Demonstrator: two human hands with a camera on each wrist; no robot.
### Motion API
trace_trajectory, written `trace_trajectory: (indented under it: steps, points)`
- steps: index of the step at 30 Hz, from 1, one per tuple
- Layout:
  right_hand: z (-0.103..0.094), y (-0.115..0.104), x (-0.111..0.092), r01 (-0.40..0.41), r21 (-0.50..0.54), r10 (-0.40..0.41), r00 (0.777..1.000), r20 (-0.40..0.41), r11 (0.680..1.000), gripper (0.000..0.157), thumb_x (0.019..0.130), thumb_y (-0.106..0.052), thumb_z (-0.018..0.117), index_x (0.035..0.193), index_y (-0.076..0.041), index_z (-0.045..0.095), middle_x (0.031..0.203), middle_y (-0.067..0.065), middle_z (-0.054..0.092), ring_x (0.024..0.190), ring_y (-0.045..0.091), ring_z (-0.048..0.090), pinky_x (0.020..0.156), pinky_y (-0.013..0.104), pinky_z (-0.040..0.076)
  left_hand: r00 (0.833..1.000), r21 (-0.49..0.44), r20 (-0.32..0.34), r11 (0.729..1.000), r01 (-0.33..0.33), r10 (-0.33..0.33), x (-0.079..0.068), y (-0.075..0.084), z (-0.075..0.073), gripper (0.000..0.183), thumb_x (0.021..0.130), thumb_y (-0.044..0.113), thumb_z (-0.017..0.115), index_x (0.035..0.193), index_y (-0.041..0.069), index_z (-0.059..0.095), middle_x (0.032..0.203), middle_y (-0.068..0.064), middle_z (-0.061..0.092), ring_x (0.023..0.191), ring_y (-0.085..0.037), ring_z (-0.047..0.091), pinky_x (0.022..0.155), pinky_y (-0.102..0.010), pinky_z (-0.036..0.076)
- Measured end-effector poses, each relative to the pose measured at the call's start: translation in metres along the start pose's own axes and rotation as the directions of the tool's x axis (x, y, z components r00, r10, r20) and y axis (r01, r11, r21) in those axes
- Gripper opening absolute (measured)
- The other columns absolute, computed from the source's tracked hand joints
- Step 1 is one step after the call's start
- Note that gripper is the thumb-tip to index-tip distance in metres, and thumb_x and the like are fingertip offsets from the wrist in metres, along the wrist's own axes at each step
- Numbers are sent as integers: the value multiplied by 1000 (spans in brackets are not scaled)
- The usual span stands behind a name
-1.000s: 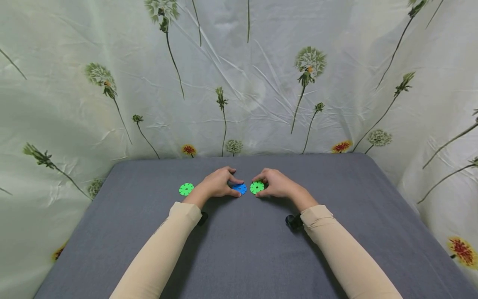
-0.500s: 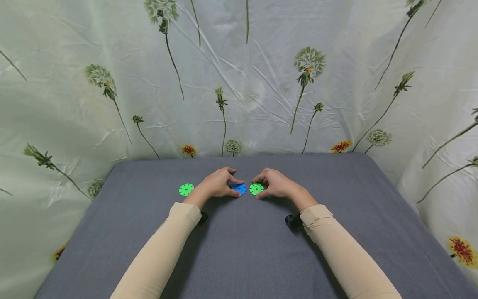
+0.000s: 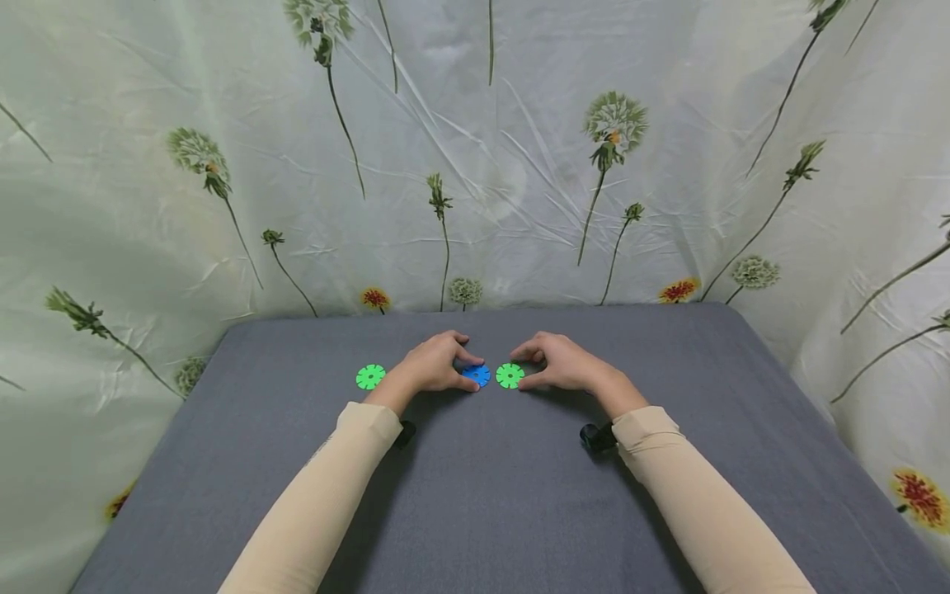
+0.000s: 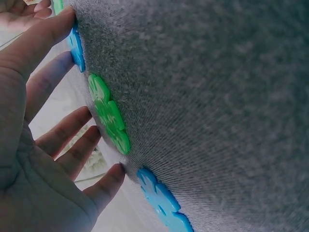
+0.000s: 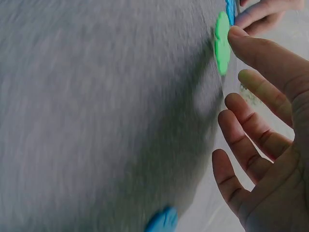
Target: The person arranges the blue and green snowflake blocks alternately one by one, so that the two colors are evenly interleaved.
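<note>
In the head view my left hand (image 3: 436,364) pinches a blue slotted plastic disc (image 3: 479,375) between thumb and index finger, flat on the table. To its right lies a bright green slotted disc (image 3: 510,376), and my right hand (image 3: 560,363) is spread beside it, thumb tip close to its edge. Below the left palm, the left wrist view shows another green disc (image 4: 109,113) and a blue disc (image 4: 164,200); the left hand and forearm hide both from the head camera. One more green disc (image 3: 370,377) lies left of the left wrist.
Dark grey cloth covers the table (image 3: 490,495). A blue disc (image 5: 163,220) lies below the right hand in the right wrist view, hidden in the head view. A white curtain (image 3: 505,181) with dandelion prints hangs behind the table's far edge.
My right hand has let go of the green disc and shifted slightly right, leaving it on the table near the blue one. The left hand stays in place.
</note>
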State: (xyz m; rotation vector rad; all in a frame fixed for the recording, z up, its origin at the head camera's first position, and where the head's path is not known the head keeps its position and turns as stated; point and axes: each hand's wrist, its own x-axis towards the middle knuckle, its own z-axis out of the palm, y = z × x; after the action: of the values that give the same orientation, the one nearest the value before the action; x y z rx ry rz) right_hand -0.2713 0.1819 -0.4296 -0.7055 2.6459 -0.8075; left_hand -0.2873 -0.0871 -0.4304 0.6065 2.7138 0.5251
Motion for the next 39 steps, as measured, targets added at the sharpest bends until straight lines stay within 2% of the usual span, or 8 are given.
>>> trace_trajectory:
  steps: [6, 14, 21, 34, 39]
  points:
    - [-12, 10, -14, -37, 3, 37, 999, -25, 999, 52, 96, -29, 84, 142, -10, 70, 137, 16, 65, 126, 37, 64, 108, 54, 54, 1000, 6, -7, 1000, -1, 2, -1, 2, 0, 52, 91, 41, 88, 140, 32, 74, 171, -8, 43, 158, -37, 41, 123, -61, 42]
    - [-24, 31, -33, -101, -2, 100, 994, -41, 995, 49, 96, -27, 84, 140, -8, 72, 140, 18, 68, 131, 42, 63, 112, 58, 51, 998, 15, -29, 999, -52, 53, -1, -1, 2, 50, 91, 38, 88, 138, 27, 76, 169, -10, 46, 155, -37, 45, 121, -60, 44]
    - [-27, 43, -47, -102, -5, 101, 993, -58, 995, 48, 96, -27, 84, 138, -5, 73, 136, 19, 71, 129, 43, 64, 112, 60, 50, 997, 17, -38, 998, -59, 60, -1, -2, 3, 49, 91, 37, 88, 138, 27, 76, 168, -10, 48, 155, -37, 46, 120, -62, 44]
    - [-25, 66, -71, -99, 97, 106, 992, -68, 990, 51, 95, -27, 85, 139, -5, 71, 139, 20, 66, 129, 44, 63, 111, 60, 51, 997, 11, -27, 998, -66, 66, -3, -3, 1, 51, 92, 35, 87, 141, 26, 74, 167, -11, 49, 154, -39, 46, 120, -65, 43]
    - [-26, 71, -78, -99, 103, 107, 991, -76, 990, 53, 92, -26, 87, 139, -6, 72, 136, 20, 65, 127, 44, 63, 111, 62, 49, 997, 12, -25, 997, -73, 73, -1, -2, 0, 54, 92, 37, 87, 143, 25, 73, 165, -11, 51, 153, -38, 47, 119, -63, 44]
